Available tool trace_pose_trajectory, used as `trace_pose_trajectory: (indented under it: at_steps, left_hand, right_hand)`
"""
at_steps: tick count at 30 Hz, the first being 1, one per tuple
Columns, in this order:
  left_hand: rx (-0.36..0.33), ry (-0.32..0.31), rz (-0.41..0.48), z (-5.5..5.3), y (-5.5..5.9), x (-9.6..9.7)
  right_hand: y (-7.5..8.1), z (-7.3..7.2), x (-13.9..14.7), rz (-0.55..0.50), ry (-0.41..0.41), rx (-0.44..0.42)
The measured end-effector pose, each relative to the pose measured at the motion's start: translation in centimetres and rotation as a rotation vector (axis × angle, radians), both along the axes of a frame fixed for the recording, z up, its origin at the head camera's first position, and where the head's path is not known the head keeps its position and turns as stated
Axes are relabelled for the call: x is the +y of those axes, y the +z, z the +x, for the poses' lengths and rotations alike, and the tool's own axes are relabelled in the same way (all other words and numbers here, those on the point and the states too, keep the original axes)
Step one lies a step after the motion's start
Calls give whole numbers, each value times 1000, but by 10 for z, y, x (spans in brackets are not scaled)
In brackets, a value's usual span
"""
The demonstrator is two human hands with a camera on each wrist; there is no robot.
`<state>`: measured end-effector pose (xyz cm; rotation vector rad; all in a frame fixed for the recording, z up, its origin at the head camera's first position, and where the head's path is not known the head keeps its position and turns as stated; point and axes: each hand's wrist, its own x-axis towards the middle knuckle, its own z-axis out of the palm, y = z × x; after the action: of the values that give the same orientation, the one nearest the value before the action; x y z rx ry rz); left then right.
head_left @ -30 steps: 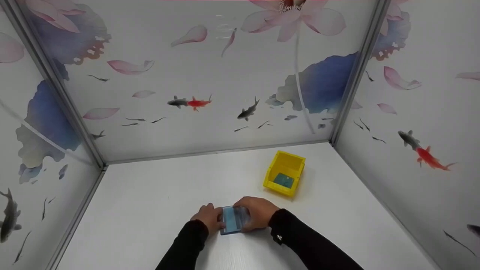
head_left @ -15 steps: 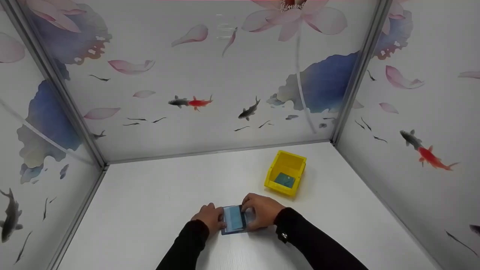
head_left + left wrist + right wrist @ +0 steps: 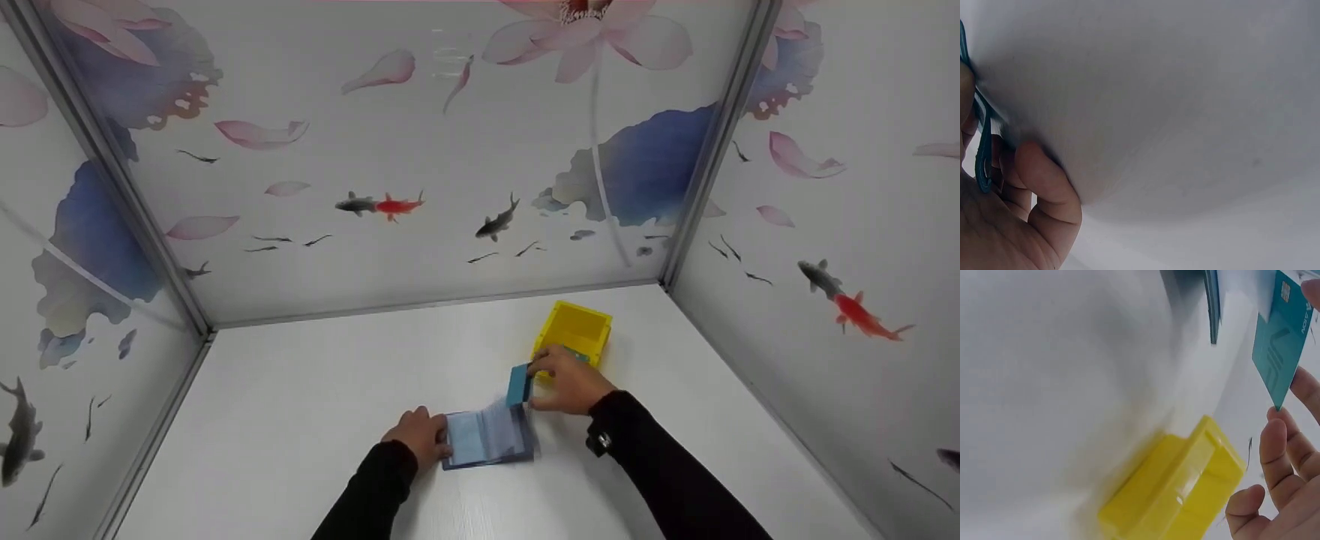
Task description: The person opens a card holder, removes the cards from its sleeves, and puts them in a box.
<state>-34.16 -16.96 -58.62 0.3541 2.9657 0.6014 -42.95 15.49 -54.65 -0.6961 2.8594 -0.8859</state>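
Note:
In the head view, a card holder [image 3: 468,439] with clear sleeves lies spread open on the white table, one sleeve lifted at its right side. My left hand [image 3: 417,438] grips its left edge; the left wrist view shows fingers [image 3: 1050,185] curled beside the blue-green cover [image 3: 983,152]. Above the right side of the holder, my right hand [image 3: 576,382] pinches a teal card [image 3: 517,385] by its edge. The right wrist view shows a chip and "VIP" lettering on that card [image 3: 1279,340], its upper part close by a clear sleeve.
A yellow bin [image 3: 576,324] stands behind the right hand, with a green card [image 3: 577,352] partly visible inside. White panels [image 3: 420,262] printed with fish and lotus flowers enclose the table at the back and both sides.
My right hand has drawn the teal card out of the holder's sleeve and moved up and right, close to the yellow bin. The left hand has stayed at the holder's left edge.

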Motion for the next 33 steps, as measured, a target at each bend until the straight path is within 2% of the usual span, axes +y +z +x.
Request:
trace_pose_trajectory:
  at_steps: [4,6,9,11,14,18,24,29,33]
  left_hand:
    - [-1,1,-21,-6,-12,-3]
    - [0,4,-29,-11,-20,-5]
    - [9,0,-26,-14,-27,-8]
    - [10,-5,-26,-14,-26,-8]
    - [6,-12,-19,-10,-17,-7]
    - [-6,-6,-14,-7,-9,-2]
    - [-18,2,-31,-13,-17,-1]
    - [-34,7,-40,-17,-20,-3]
    - [-52,21,-67,-18,-22,-4]
  right_hand:
    - [9,-15,21,20,-141,95]
    - [12,-22,31,61,-194,145]
    - [13,-32,40,121,-254,192]
    - [14,-37,43,164,-278,213]
    - [20,-40,43,230,-306,207]
    - [30,-41,38,306,-326,151]
    - [34,-48,37,397,-309,133]
    - [17,-67,40,465,-286,116]
    - [8,-79,39,460,-263,126]
